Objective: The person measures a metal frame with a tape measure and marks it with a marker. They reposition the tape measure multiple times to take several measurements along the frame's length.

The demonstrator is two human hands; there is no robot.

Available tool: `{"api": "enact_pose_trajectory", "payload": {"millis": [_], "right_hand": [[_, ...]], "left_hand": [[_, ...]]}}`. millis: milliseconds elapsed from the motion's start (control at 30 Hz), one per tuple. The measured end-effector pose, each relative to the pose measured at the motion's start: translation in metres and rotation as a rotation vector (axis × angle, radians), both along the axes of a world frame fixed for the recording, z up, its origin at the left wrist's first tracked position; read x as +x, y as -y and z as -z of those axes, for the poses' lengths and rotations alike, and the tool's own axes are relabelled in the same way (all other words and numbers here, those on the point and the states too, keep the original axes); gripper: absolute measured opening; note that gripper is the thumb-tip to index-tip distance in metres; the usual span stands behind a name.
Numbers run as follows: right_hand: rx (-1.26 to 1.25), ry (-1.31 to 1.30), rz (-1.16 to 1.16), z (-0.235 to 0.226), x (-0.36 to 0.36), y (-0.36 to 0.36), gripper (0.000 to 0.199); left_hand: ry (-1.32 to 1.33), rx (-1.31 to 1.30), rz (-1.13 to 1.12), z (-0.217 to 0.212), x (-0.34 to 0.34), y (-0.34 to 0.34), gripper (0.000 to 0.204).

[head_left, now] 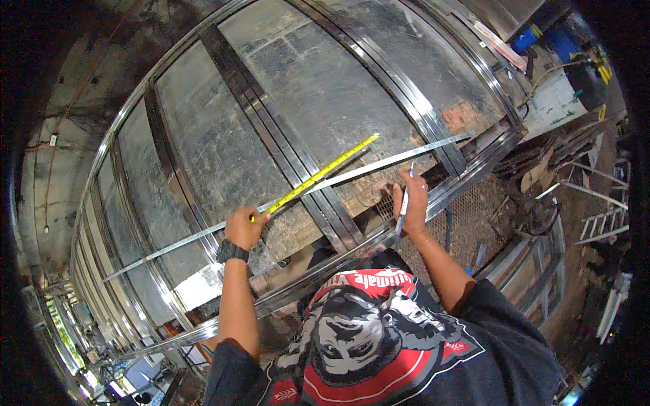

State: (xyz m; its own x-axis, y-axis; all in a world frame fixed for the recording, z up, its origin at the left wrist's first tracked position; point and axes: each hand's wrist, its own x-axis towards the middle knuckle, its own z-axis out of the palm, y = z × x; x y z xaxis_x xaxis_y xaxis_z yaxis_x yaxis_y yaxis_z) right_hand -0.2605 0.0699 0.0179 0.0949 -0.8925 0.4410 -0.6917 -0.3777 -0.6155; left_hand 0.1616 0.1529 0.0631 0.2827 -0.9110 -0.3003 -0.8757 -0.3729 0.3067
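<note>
My left hand (245, 229), with a black watch on its wrist, is closed around the near end of a yellow tape measure (325, 172). The blade runs out to the upper right, and any case is hidden in my palm. In my right hand (414, 203) is a slim white pen (404, 204), its thin tip pointing away from me. A long narrow metal strip (379, 162) lies slantwise over the frame, passing by my left hand and beneath part of the tape. Both hands are over the near side of a large metal frame (298, 287) with shiny crossbars (328, 213).
Dark, scuffed sheets (332, 101) lie under the crossbars, with a worn brown patch (464, 116) at the right. A blue container (526, 38) stands at the far right. On the floor right are a white ladder (602, 223) and another metal frame (535, 271).
</note>
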Motion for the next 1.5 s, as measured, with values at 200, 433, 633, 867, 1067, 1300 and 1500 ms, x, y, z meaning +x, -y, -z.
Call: {"api": "enact_pose_trajectory", "payload": {"millis": [200, 433, 633, 867, 1067, 1300, 1500], "right_hand": [[-0.071, -0.121, -0.164, -0.014, 0.01, 0.057, 0.043], [0.038, -0.22, -0.28, 0.008, 0.005, 0.091, 0.037], [0.069, -0.181, -0.321, 0.017, 0.002, 0.096, 0.032], [0.126, -0.132, -0.357, 0.027, 0.005, 0.101, 0.029], [0.149, -0.148, -0.34, 0.032, 0.006, 0.102, 0.029], [0.128, -0.159, -0.357, 0.03, 0.007, 0.102, 0.029], [0.129, -0.184, -0.333, 0.033, 0.009, 0.099, 0.03]], "left_hand": [[-0.017, 0.066, 0.088, 0.0, 0.001, 0.042, 0.042], [-0.035, 0.014, 0.169, 0.02, -0.003, 0.057, 0.041], [-0.065, 0.012, 0.195, 0.029, 0.003, 0.056, 0.04], [-0.013, -0.003, 0.178, 0.025, -0.002, 0.051, 0.043], [0.081, 0.082, 0.111, 0.024, -0.019, 0.054, 0.037], [0.122, 0.026, 0.193, 0.041, -0.014, 0.046, 0.03], [0.021, 0.059, 0.183, 0.042, -0.011, 0.048, 0.026]]}}
